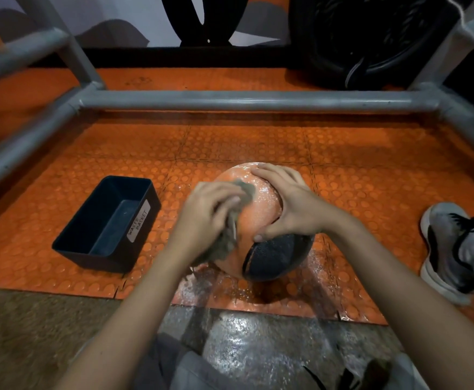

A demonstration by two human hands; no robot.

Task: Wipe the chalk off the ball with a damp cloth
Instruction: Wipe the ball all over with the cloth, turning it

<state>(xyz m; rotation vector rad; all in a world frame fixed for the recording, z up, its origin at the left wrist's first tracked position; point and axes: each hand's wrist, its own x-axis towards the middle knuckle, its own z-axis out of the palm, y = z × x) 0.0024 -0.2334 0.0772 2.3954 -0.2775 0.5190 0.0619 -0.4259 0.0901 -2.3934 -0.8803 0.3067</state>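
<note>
An orange ball (262, 205) with a black panel low on its near side sits on the orange studded floor mat (244, 144). Its top looks wet and speckled white. My left hand (206, 213) grips a grey damp cloth (243, 190) against the ball's left side; the hand is motion-blurred. A tail of the cloth hangs below the hand. My right hand (289, 204) lies spread over the ball's top right, with the thumb near the black panel.
A black bin (109, 223) labelled "waste basket" stands left of the ball. A grey pipe frame (230, 100) crosses behind and runs down both sides. My shoe (449, 249) rests at the right. Wet floor (247, 327) shines in front of the ball. A large tyre (371, 40) stands behind.
</note>
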